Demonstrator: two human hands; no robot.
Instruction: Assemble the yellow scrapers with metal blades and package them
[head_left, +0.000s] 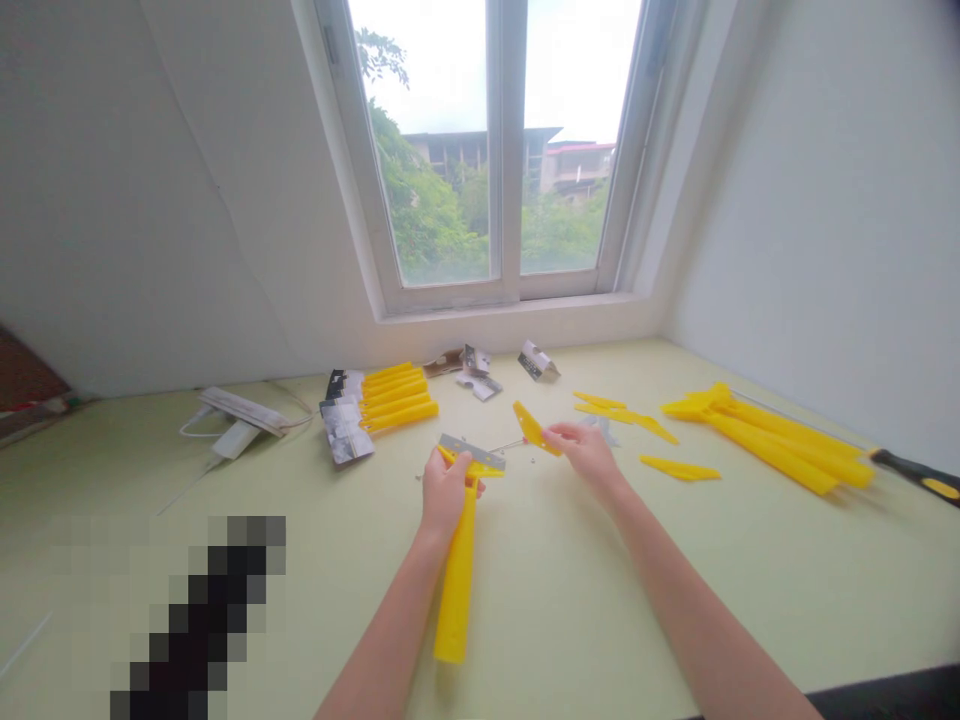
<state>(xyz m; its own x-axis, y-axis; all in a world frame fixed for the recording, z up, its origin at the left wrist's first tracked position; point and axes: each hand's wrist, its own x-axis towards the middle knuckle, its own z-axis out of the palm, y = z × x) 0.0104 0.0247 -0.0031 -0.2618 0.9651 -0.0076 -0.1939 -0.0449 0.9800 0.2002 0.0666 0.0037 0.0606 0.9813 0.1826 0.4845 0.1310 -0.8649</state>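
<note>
my left hand (448, 492) grips a yellow plastic scraper (457, 580). my right hand (589, 452) — a narrow pinch — holds a yellow plastic piece (534, 428).

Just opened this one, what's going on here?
A person grips a yellow scraper with a metal blade at its top in their left hand. Their right hand holds a small yellow plastic piece close by. Tiny metal bits lie on the pale green table between the hands. Farther off, a row of yellow handles sits beside printed cards, and more yellow handles lie to the right.
</note>
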